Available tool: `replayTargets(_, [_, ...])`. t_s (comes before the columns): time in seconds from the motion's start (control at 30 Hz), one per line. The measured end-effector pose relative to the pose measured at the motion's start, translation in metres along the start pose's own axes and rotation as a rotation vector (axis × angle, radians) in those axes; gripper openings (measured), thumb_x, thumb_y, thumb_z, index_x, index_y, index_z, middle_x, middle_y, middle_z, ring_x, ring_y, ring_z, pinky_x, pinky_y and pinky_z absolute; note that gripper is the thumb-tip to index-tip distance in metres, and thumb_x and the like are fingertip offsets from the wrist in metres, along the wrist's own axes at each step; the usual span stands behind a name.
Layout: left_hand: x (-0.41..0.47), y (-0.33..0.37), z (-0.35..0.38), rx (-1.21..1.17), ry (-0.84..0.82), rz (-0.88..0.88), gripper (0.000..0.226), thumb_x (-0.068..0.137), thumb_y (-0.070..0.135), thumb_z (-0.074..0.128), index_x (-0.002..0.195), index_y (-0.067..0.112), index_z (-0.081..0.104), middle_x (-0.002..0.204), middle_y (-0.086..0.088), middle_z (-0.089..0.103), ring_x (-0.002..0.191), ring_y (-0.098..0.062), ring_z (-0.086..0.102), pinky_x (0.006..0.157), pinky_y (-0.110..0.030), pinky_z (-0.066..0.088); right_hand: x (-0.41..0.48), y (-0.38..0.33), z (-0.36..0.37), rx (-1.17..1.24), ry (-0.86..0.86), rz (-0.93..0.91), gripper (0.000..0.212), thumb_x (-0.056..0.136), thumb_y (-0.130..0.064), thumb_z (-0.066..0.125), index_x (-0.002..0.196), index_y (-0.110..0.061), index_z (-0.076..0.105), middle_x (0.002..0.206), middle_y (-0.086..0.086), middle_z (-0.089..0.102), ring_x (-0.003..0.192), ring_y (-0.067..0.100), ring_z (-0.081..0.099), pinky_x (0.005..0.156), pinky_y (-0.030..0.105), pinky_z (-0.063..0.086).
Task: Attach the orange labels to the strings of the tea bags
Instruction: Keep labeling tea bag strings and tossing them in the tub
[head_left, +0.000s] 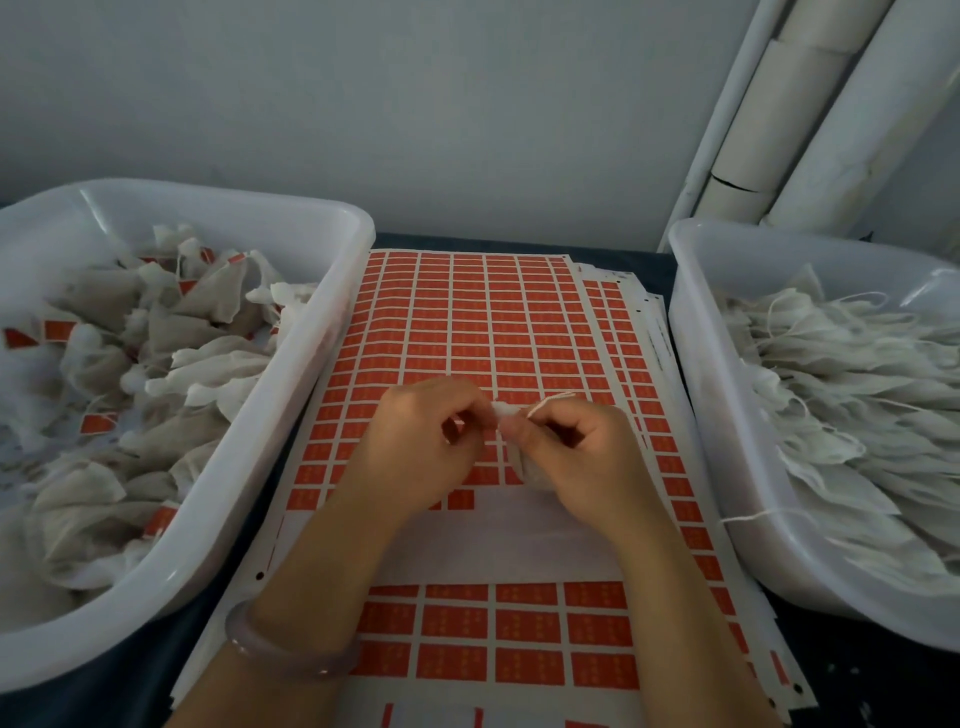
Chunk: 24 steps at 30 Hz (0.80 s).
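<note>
A sheet of orange labels (467, 332) lies in the middle of the table, with a bare white gap where labels have been peeled off. Both hands meet just above it. My right hand (576, 457) holds a white tea bag (522, 462) and pinches its string (550, 401), which loops up over the fingers. My left hand (421, 441) pinches the white top end of the bag beside the right thumb. A hint of orange shows between the left fingers; I cannot tell whether it is a label.
A white tub (291, 374) on the left holds tea bags with orange labels on them. A white tub (706, 395) on the right holds plain tea bags with loose strings. White tubes (810, 109) lean against the wall at back right. A bracelet (291, 649) circles my left wrist.
</note>
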<state>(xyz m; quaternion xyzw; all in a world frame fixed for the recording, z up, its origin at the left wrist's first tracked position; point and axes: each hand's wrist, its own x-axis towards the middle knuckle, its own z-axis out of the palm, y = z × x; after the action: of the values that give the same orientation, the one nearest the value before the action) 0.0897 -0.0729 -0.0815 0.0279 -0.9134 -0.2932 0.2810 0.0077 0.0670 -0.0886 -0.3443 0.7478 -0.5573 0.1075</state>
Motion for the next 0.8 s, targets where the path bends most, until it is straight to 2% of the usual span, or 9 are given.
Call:
replayTargets(0.1, [0.002,-0.001,0.004,0.101,0.067,0.015,0.018,0.077,-0.007,0.069,0.085,0.007,0.076,0.08,-0.003,0.073,0.071,-0.012,0.065,0.068,-0.014,0.049,-0.001,0.0,0.004,0.006,0.046,-0.074,0.015,0.081,-0.033,0.066,0.076,-0.019,0.07,0.069,-0.002,0.063,0.064,0.011,0.059,0.062,0.023,0.052])
replayTargets(0.23, [0.001,0.004,0.01,0.047,0.064,-0.132,0.017,0.083,0.0,0.065,0.094,0.008,0.075,0.085,-0.004,0.068,0.072,-0.007,0.059,0.066,-0.005,0.038,-0.001,0.0,0.009,-0.155,0.01,-0.211,0.014,0.082,-0.023,0.07,0.089,-0.012,0.075,0.089,-0.009,0.059,0.079,0.001,0.056,0.068,0.01,0.045])
replayTargets(0.3, [0.0,0.002,0.012,-0.27,-0.008,-0.399,0.021,0.089,0.006,0.058,0.091,0.019,0.075,0.078,0.003,0.065,0.067,-0.002,0.055,0.064,-0.007,0.039,-0.001,0.002,0.009,-0.202,0.032,-0.306,0.012,0.081,-0.016,0.072,0.091,-0.01,0.076,0.09,-0.003,0.06,0.082,0.001,0.055,0.069,0.009,0.043])
replayTargets(0.4, [0.004,0.007,0.012,-0.976,-0.059,-0.799,0.024,0.088,0.026,0.059,0.071,0.015,0.072,0.068,-0.009,0.06,0.065,-0.021,0.056,0.065,-0.031,0.046,-0.002,0.003,0.009,-0.285,0.022,-0.366,0.012,0.078,-0.013,0.075,0.089,-0.009,0.076,0.092,-0.001,0.061,0.087,0.014,0.056,0.074,0.023,0.05])
replayTargets(0.47, [0.006,0.01,0.011,-1.131,-0.002,-0.897,0.034,0.077,0.039,0.066,0.055,0.013,0.068,0.055,-0.005,0.056,0.05,-0.016,0.054,0.05,-0.026,0.046,-0.004,0.001,0.012,-0.318,-0.019,-0.407,0.011,0.077,-0.015,0.075,0.087,-0.01,0.077,0.093,-0.007,0.059,0.089,0.017,0.056,0.075,0.033,0.052])
replayTargets(0.5, [0.006,0.011,0.011,-1.137,0.027,-0.922,0.032,0.076,0.034,0.069,0.053,0.012,0.068,0.053,-0.005,0.056,0.045,-0.014,0.053,0.044,-0.023,0.044,-0.005,0.0,0.014,-0.309,-0.037,-0.421,0.01,0.078,-0.017,0.073,0.086,-0.011,0.077,0.093,-0.008,0.059,0.089,0.017,0.056,0.075,0.033,0.052])
replayTargets(0.57, [0.005,0.008,0.011,-1.059,0.055,-0.904,0.024,0.081,0.016,0.067,0.058,0.009,0.072,0.056,-0.007,0.059,0.047,-0.015,0.055,0.045,-0.024,0.046,-0.004,-0.003,0.014,-0.271,-0.03,-0.411,0.011,0.079,-0.022,0.073,0.087,-0.015,0.077,0.094,-0.004,0.061,0.09,0.016,0.054,0.076,0.025,0.05])
replayTargets(0.67, [0.004,0.001,0.007,-0.94,0.01,-0.732,0.027,0.084,0.006,0.056,0.064,0.011,0.073,0.065,-0.007,0.065,0.062,-0.018,0.062,0.062,-0.032,0.051,-0.003,-0.004,0.009,-0.206,0.061,-0.367,0.017,0.078,-0.031,0.07,0.088,-0.019,0.076,0.091,-0.001,0.059,0.089,0.014,0.053,0.075,0.009,0.043])
replayTargets(0.8, [0.001,0.0,0.003,-0.819,-0.221,-0.535,0.019,0.086,0.004,0.058,0.085,0.011,0.075,0.086,-0.009,0.073,0.081,-0.021,0.069,0.073,-0.025,0.054,-0.003,-0.009,0.005,-0.073,0.078,-0.249,0.017,0.075,-0.04,0.066,0.087,-0.03,0.071,0.083,-0.003,0.059,0.079,0.008,0.055,0.067,0.012,0.045])
